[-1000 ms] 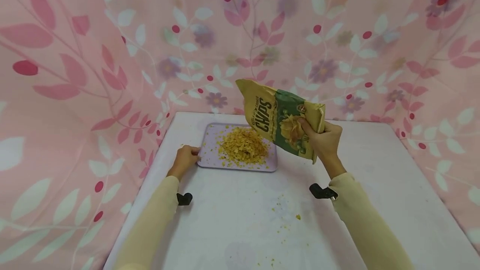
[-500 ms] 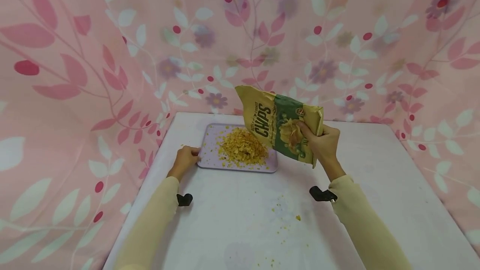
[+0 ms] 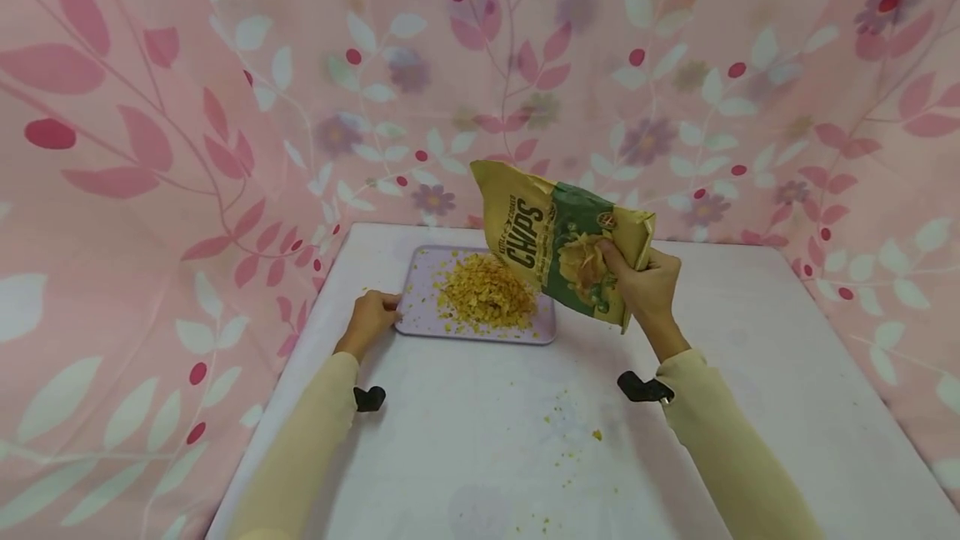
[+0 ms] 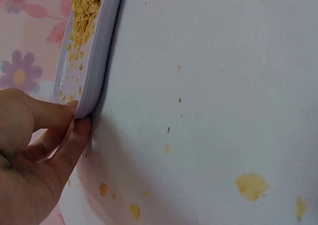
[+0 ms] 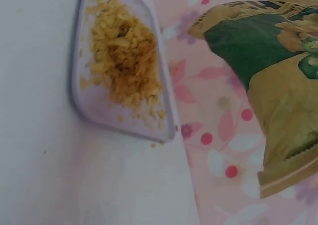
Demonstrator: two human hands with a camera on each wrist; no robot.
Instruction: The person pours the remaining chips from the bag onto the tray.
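Note:
My right hand [image 3: 651,288] grips a yellow and green chip bag [image 3: 562,244] by its lower end, thumb across the front. The bag is tilted, its other end hanging over a pale purple tray [image 3: 420,325]. A heap of crushed chips [image 3: 487,294] lies on that tray, with small crumbs scattered round it. At the tray's left edge my left hand [image 3: 371,322] pinches the rim; in the left wrist view the thumb is on top and fingertips are beneath. The right wrist view shows the bag [image 5: 258,61] beside the tray [image 5: 99,113], but not the right hand.
Crumbs [image 3: 597,435] are strewn over the white table [image 3: 450,423] in front of the tray. Pink floral cloth [image 3: 420,107] rises behind the table and along both sides. A black wrist mount [image 3: 645,387] sticks out from the right sleeve, another [image 3: 369,398] from the left.
The right hand dips the chip bag slightly, then raises it partway again, its open end staying over the tray. The left hand and tray keep their place.

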